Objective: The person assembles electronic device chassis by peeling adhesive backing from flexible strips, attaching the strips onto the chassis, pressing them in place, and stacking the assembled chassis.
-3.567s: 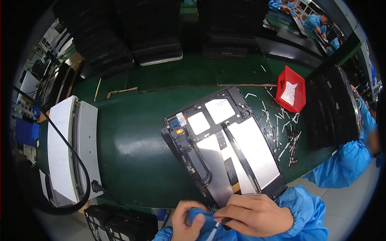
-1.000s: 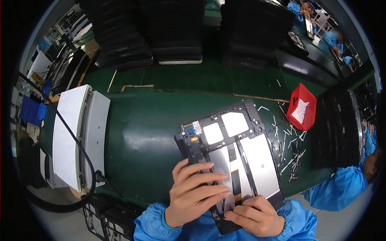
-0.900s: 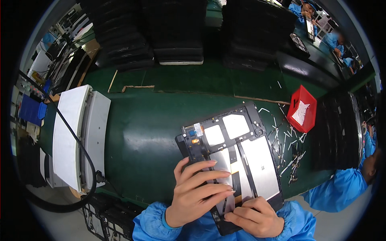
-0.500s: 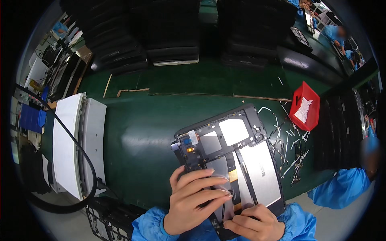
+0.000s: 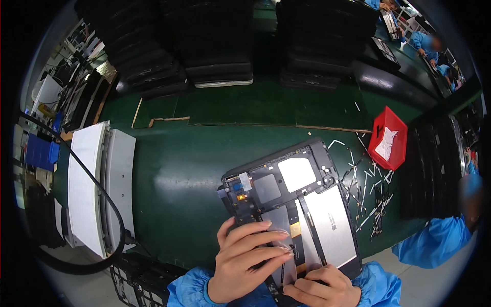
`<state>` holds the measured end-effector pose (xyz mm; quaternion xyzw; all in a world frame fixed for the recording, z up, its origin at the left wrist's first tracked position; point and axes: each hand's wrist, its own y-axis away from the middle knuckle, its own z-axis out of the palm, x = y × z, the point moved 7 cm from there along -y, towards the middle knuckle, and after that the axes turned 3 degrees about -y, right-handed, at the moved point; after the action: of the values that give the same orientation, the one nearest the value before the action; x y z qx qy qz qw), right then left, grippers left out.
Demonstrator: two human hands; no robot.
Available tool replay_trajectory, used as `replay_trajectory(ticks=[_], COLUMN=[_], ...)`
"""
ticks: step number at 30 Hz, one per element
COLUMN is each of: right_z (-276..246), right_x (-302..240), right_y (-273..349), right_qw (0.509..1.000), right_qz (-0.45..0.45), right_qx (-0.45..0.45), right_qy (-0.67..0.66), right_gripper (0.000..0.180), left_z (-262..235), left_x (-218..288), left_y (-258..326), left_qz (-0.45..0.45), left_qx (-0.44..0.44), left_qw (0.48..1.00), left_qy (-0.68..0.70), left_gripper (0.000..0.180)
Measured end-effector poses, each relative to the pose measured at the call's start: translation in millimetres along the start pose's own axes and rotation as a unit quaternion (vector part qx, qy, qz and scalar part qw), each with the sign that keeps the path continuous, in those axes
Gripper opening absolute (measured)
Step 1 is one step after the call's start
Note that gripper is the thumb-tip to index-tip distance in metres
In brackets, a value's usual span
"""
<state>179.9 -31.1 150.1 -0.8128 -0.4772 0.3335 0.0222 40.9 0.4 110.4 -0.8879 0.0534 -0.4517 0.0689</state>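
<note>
An opened tablet-like device (image 5: 331,225) lies tilted in front of me, with a black frame, bare silver panels and a black strip (image 5: 313,225) running down its inside. My left hand (image 5: 243,258) rests across its lower left part, fingers stretched out and apart over a grey panel (image 5: 276,220). The left thumb is mostly hidden. At the device's lower end, my right hand (image 5: 327,287) has its fingers closed in a pinch near the strip's lower end. What the right fingertips hold, if anything, cannot be made out.
Scattered white and black strips (image 5: 371,184) lie right of the device, near a red bin (image 5: 379,120) with white pieces inside. Tall black stacks (image 5: 220,46) stand at the back. A white box-like fixture (image 5: 89,189) and black cable (image 5: 110,204) are left. A blue-sleeved person (image 5: 434,240) sits right.
The device and both hands sit almost as before, with only slight finger shifts. The whole view has moved a little. At the far upper right, a person's panel has changed its tilt.
</note>
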Motion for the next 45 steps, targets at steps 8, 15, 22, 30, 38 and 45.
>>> replay_trajectory(ticks=[8, 15, 22, 30, 38, 45], right_z=[0, -7, -11, 2, -33, -66], right_x=[-1, -10, 6, -20, 1, 71], right_y=[-3, -4, -7, -3, 2, 54], right_qw=[0.999, 1.0, 0.99, 0.982, 0.991, 0.909], right_qz=[0.008, 0.007, 0.089, -0.001, 0.105, 0.392], right_qx=[-0.021, -0.009, -0.108, -0.164, -0.08, 0.13], right_qy=[0.025, -0.014, -0.007, 0.099, -0.009, -0.055], right_gripper=[0.03, 0.025, 0.048, 0.059, 0.042, 0.043], left_z=[-2, 9, 7, -4, -139, -235], left_x=[-6, -13, -9, 2, -42, -119], left_y=[3, 47, 28, 20, 56, 99], left_qz=[-0.035, 0.107, 0.098, 0.075, -0.08, -0.309], left_qx=[0.031, 0.035, 0.071, 0.038, 0.392, 0.478], left_qw=[0.998, 0.975, 0.975, 0.976, 0.824, 0.674], left_qy=[0.036, -0.193, -0.186, -0.199, -0.402, -0.472], left_gripper=[0.024, 0.068, 0.075, 0.062, 0.037, 0.055])
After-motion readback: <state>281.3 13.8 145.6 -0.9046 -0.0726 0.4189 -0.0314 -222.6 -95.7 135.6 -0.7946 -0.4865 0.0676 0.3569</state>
